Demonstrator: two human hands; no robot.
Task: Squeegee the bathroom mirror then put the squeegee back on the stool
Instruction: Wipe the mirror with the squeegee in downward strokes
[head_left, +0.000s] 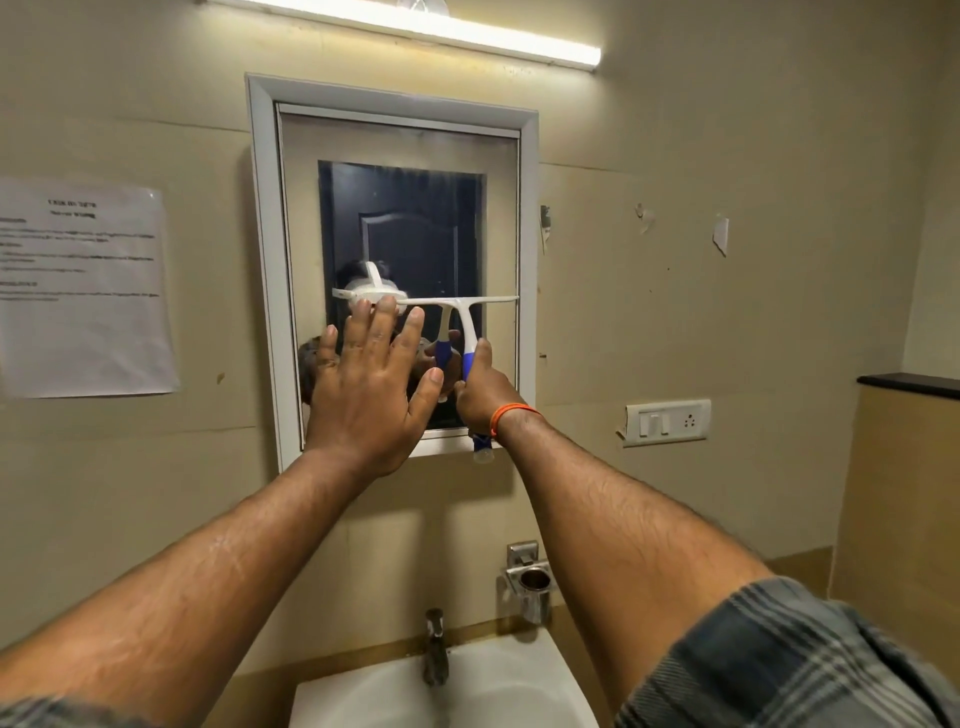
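Note:
The bathroom mirror (400, 208) hangs on the wall in a white frame (529, 260). A white squeegee (467, 312) with a blue grip lies against the glass, its blade level across the mirror's lower half. My right hand (480, 389) grips the squeegee's handle from below. My left hand (371, 384) is spread flat with straight fingers, its fingertips touching the left part of the blade. The stool is out of view.
A white sink (498, 691) with a metal tap (435, 649) sits below the mirror. A steel cup holder (532, 582) juts from the wall at the right. A switch plate (667, 422) and a paper notice (83, 286) flank the mirror. A tube light (415, 26) runs overhead.

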